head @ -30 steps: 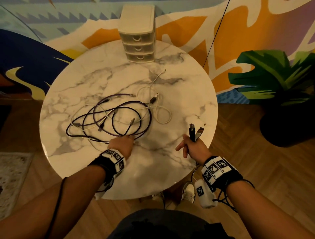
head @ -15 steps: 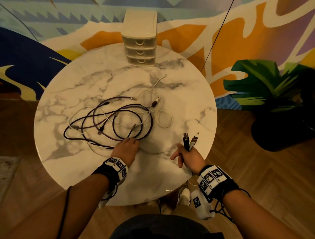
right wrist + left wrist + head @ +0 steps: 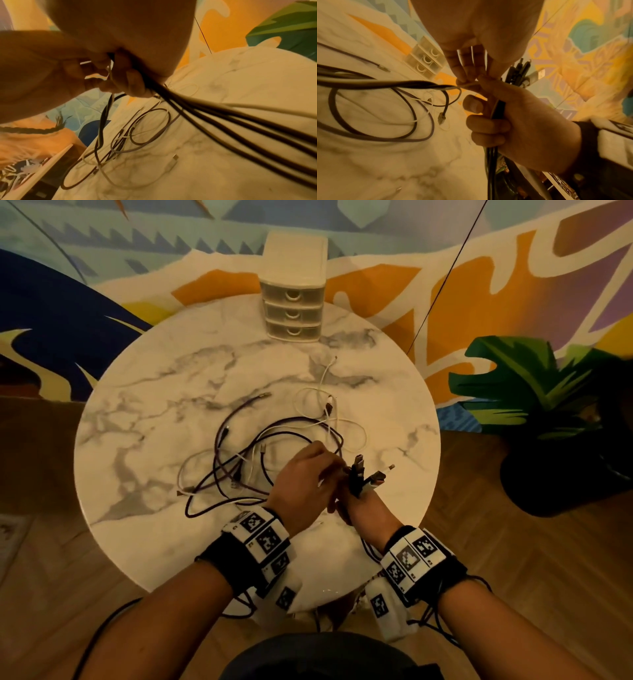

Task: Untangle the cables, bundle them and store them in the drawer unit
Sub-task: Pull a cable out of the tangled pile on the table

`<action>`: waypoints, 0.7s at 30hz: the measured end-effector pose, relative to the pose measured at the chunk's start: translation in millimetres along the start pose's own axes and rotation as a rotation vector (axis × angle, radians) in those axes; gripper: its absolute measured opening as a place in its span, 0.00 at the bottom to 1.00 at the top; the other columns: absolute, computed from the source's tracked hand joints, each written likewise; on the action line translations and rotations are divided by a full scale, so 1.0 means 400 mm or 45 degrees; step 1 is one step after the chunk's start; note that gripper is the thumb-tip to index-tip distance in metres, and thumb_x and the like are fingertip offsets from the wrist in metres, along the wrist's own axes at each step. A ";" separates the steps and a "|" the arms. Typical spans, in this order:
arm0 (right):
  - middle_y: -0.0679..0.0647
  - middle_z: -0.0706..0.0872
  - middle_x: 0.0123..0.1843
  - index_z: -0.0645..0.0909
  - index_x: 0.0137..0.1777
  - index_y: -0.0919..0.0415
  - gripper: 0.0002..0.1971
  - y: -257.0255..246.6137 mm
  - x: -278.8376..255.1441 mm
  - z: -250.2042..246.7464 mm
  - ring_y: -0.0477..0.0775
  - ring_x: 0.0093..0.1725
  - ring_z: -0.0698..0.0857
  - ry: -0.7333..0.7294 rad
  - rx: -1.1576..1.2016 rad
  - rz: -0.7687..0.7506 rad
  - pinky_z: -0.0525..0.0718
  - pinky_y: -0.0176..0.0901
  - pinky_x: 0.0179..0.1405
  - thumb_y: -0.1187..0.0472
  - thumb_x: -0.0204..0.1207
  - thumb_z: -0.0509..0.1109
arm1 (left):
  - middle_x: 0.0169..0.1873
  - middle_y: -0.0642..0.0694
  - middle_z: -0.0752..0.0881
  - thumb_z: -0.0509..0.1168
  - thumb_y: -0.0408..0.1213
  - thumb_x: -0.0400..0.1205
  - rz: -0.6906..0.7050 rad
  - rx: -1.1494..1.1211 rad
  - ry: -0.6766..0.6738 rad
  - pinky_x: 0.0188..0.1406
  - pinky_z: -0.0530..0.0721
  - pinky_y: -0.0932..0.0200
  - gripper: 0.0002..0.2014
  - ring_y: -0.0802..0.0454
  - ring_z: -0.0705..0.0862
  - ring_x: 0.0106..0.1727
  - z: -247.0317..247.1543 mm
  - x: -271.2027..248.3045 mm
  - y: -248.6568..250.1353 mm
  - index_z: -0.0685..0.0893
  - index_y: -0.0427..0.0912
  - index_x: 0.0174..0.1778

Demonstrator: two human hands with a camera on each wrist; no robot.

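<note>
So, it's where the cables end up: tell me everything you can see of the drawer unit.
The drawer unit is a small cream plastic chest with a plain flat top and three stacked translucent drawers, each with a curved pull. All three look shut. It stands upright at the far edge of the round marble table, apart from the cables and both hands.

Dim warm light; wrist views blurred, edges distorted.

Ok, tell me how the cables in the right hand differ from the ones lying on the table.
The cables in the right hand are gathered side by side, plugs up; the cables on the table sprawl in overlapping loops. The held ones are lifted and trail off the table's near edge; the loose ones lie flat, except strands the left hand pinches. Both mix dark and white cords.
</note>
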State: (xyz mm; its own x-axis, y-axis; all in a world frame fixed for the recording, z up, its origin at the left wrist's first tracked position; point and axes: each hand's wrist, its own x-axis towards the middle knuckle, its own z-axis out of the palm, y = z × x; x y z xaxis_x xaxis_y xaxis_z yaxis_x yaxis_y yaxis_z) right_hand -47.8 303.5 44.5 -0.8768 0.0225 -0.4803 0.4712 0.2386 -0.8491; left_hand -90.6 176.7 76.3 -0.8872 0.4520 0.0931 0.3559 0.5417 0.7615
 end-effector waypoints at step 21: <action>0.54 0.73 0.20 0.81 0.37 0.62 0.22 0.034 0.046 -0.018 0.49 0.18 0.68 0.405 0.334 0.232 0.64 0.37 0.19 0.50 0.84 0.54 | 0.48 0.50 0.86 0.61 0.43 0.83 -0.133 0.386 -0.225 0.44 0.81 0.56 0.10 0.52 0.83 0.45 -0.057 -0.065 -0.192 0.83 0.46 0.55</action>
State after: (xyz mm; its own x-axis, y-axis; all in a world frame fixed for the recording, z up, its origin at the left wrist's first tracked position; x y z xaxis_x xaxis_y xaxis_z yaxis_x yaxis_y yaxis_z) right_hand -58.1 314.1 25.5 -0.7437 0.3484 -0.5705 0.5929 -0.0503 -0.8037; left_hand -101.7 107.2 29.8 -0.8683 0.4841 -0.1078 0.3602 0.7649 0.5339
